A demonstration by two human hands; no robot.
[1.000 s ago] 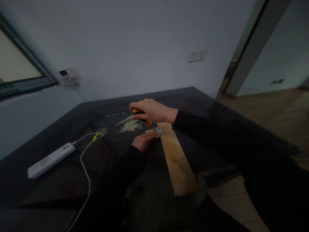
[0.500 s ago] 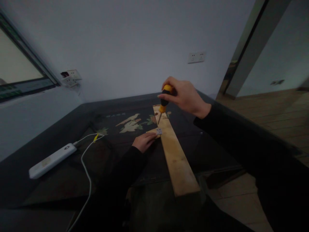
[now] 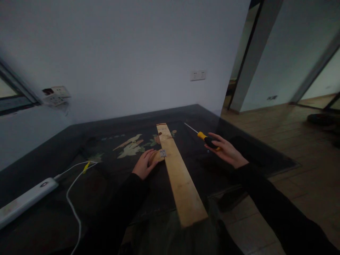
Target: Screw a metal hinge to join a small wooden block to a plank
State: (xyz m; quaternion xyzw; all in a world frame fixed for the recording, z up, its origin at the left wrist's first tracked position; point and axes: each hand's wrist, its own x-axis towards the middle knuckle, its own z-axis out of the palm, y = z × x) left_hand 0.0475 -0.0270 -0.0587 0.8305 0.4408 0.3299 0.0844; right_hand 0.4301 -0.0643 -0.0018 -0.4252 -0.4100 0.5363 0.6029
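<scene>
A long wooden board (image 3: 182, 180) lies lengthwise on the dark table, its near end jutting past the front edge. A small metal hinge (image 3: 163, 153) sits where a short wooden piece (image 3: 158, 157) meets the board's left side. My left hand (image 3: 145, 163) is closed over that short piece, hiding much of it. To the right of the board, my right hand (image 3: 225, 150) holds a yellow-and-black screwdriver (image 3: 205, 138) by its handle, low over the tabletop. The shaft points up and left, away from the hinge. Whether the screwdriver touches the table I cannot tell.
A white power strip (image 3: 29, 202) with a white cable (image 3: 73, 209) and yellow tag lies on the left of the table (image 3: 106, 122). Wall sockets (image 3: 198, 75) are on the wall behind. Tiled floor (image 3: 265, 131) shows at the right.
My right hand has carried the screwdriver away from the hinge, to the right and down, and tipped it nearly flat. My left hand stays at the short piece. The view has shifted right.
</scene>
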